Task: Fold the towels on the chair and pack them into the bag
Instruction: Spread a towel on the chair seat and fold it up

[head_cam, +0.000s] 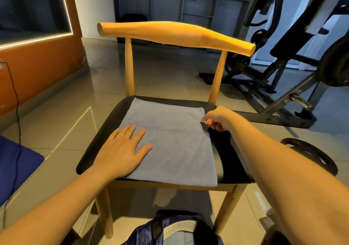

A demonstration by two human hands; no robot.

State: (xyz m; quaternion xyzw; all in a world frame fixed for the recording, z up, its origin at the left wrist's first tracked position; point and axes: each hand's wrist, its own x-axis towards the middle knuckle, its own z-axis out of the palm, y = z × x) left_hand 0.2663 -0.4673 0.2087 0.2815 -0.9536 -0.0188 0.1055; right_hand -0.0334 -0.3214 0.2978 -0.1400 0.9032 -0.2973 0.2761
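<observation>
A grey-blue towel [173, 141] lies spread flat on the black seat of a wooden chair [175, 35]. My left hand [124, 150] rests flat on the towel's left part, fingers straight and spread. At the towel's right edge, near its far corner, my right hand [219, 119] pinches the cloth with curled fingers. A dark blue bag [175, 229] stands on the floor in front of the chair, at the bottom of the view, and it looks open at the top.
A blue cloth [17, 165] lies on the floor at the left, with a dark cable across it. Gym machines [294, 56] stand at the right, and a black weight plate [309, 154] lies close to the chair. An orange wall stands at the left.
</observation>
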